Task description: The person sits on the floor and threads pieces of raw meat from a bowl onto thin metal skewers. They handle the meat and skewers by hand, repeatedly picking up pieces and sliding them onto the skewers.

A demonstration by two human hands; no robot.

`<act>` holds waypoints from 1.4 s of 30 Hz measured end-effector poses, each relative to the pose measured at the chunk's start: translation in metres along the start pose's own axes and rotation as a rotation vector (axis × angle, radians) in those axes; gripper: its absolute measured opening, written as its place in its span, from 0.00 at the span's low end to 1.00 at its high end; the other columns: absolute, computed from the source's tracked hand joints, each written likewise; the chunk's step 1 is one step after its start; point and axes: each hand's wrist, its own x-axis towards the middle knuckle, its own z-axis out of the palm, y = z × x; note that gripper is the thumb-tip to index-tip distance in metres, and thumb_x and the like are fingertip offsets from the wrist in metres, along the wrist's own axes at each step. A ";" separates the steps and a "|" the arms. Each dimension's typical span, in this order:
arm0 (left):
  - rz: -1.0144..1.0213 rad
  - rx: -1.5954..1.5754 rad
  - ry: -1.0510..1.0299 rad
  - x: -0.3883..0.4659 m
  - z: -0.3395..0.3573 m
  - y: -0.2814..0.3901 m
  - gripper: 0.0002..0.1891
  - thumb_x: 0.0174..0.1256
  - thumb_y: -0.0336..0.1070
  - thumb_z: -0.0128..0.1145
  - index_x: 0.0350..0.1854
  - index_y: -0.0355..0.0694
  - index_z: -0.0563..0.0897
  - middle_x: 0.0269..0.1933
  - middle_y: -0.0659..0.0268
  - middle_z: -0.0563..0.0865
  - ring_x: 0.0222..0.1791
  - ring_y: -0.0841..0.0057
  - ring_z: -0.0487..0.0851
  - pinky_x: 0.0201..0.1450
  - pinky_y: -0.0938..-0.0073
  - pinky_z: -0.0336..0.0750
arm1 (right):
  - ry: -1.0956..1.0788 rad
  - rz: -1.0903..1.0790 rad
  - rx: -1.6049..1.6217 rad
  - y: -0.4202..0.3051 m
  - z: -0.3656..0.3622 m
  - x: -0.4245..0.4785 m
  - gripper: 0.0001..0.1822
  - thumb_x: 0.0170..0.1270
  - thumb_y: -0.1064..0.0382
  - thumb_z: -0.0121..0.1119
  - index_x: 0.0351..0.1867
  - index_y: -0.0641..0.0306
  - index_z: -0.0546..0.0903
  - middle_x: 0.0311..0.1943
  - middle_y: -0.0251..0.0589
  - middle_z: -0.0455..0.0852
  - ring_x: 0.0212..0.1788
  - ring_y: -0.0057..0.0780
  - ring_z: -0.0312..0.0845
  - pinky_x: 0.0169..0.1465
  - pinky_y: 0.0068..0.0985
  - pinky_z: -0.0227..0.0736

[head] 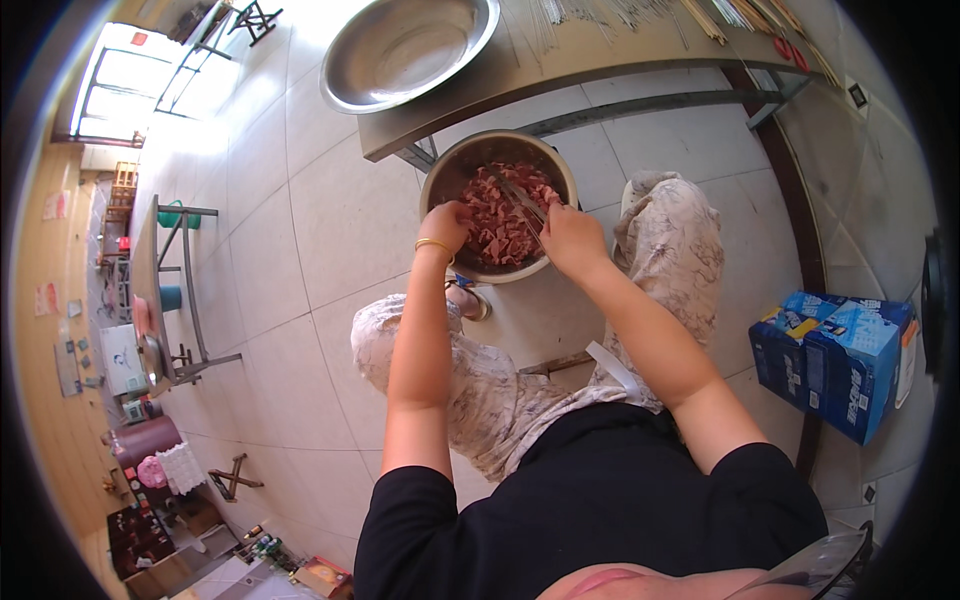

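Observation:
A deep round metal pot (564, 171) stands between my knees and holds a heap of cut raw red meat (499, 214). My right hand (574, 236) is closed around thin metal skewers (519, 196), which slant over the meat toward the pot's far side. Some meat lies right by those fingers; whether it is threaded on a skewer is unclear. My left hand (448, 225), with a gold-coloured bangle at the wrist, reaches over the pot's left rim. Its fingertips are bent down at the meat, and whether they pinch a piece is hidden.
Beyond the pot runs a low table (480, 105). On it are a wide metal basin (409, 52), several loose metal skewers (600, 11), wooden sticks (703, 21) and red-handled scissors (791, 54). Blue cartons (832, 360) stand on the floor to my right. A folding stool (235, 478) is at left.

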 end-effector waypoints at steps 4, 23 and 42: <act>0.056 0.194 0.157 0.017 0.024 -0.009 0.10 0.55 0.30 0.57 0.38 0.48 0.87 0.39 0.56 0.84 0.43 0.57 0.82 0.50 0.62 0.76 | -0.084 0.018 0.041 -0.008 -0.011 -0.002 0.21 0.57 0.65 0.53 0.52 0.74 0.72 0.30 0.51 0.85 0.31 0.47 0.83 0.35 0.40 0.78; -0.067 0.011 0.260 0.015 0.030 0.002 0.08 0.54 0.33 0.63 0.36 0.38 0.84 0.42 0.56 0.85 0.42 0.61 0.83 0.46 0.62 0.77 | -0.086 0.091 0.592 -0.005 -0.027 -0.017 0.13 0.65 0.60 0.50 0.46 0.63 0.79 0.37 0.52 0.85 0.40 0.51 0.81 0.44 0.42 0.74; -0.171 -1.705 0.043 -0.014 -0.035 0.026 0.16 0.70 0.32 0.49 0.57 0.33 0.73 0.56 0.51 0.81 0.50 0.67 0.82 0.55 0.71 0.77 | -0.246 0.105 1.094 -0.013 -0.027 -0.020 0.10 0.67 0.63 0.55 0.44 0.68 0.77 0.24 0.37 0.80 0.26 0.20 0.74 0.32 0.23 0.69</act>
